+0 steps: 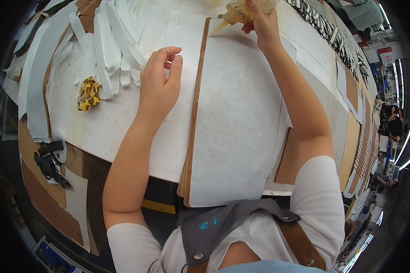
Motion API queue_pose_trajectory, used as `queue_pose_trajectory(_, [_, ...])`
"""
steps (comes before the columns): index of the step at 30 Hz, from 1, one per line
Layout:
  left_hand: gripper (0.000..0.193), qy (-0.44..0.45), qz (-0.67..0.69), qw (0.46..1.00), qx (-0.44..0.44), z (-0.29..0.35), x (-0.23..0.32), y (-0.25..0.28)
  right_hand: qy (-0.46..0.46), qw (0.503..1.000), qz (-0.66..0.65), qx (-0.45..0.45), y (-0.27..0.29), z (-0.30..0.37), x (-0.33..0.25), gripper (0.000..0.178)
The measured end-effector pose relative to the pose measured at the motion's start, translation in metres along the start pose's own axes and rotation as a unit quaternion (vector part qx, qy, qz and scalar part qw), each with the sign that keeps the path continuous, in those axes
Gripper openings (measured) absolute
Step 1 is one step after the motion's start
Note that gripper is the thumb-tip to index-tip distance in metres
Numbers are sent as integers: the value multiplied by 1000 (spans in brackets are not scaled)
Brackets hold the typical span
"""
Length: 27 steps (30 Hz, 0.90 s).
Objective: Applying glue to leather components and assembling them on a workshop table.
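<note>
My right hand (266, 29), at the far end of the table, is closed round a cloudy, stained squeeze bottle (239, 12) with a long pointed nozzle. The nozzle tip is at the far left edge of a stack of sheets (234, 109), white on top with brown layers showing along its left side. Whether the tip touches the stack I cannot tell. Left of the stack, my left hand (161, 79) hovers over the white table with its fingers loosely bent, thumb apart and nothing in them. Several loose white strips (109, 43) lie just beyond it.
A crumpled yellow and black patterned piece (89, 94) lies by the strips. Long grey-white sheets (38, 86) curve along the left table edge. Black-and-white striped pieces (325, 25) line the far right. Dark straps (52, 164) lie on brown sheets at lower left.
</note>
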<state>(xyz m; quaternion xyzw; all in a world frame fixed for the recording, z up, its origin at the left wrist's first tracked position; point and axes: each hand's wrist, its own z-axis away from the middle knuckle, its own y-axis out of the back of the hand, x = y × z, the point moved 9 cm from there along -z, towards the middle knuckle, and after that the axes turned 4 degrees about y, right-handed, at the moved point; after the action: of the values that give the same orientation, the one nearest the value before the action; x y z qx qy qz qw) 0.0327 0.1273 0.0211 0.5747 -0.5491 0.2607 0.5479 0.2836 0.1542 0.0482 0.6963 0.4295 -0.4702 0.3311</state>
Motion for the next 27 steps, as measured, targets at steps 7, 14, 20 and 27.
queue_pose_trajectory(7, [25,66,-2,997,-36,3,-11,-5,-13,999,-11,-30,-9,26,-10,43])
queue_pose_trajectory(14, [26,64,-5,997,-32,1,-12,-5,-77,996,36,-29,-10,53,5,50])
queue_pose_trajectory(20, [23,-1,-5,1000,14,-2,-8,0,-90,995,34,-15,-16,81,-4,50])
queue_pose_trajectory(27, [24,-3,-5,1000,20,-2,-8,3,-104,993,-1,-56,-30,113,-18,52])
